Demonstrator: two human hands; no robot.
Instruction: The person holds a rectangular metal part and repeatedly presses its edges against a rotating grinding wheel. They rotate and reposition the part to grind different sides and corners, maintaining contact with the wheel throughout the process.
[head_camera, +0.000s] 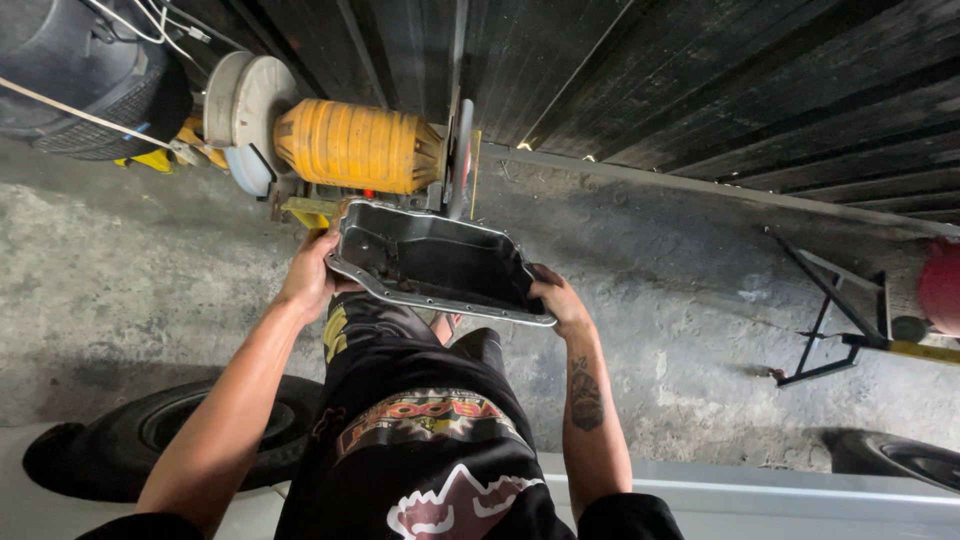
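left fingertips: those of the left hand (308, 278) curl past the rim of the metal pan (435, 262) and are hidden behind it.
right fingertips: the right hand (560, 303) has its tips tucked under the pan's edge, out of sight.
pan underside: below both sets of fingers, not visible.
tyre (900, 458): far right of the right fingers, cut by the picture's edge.
red object (942, 285): beyond the right fingers, cropped; kind unclear.
pan floor: dark smears, too dim to tell.
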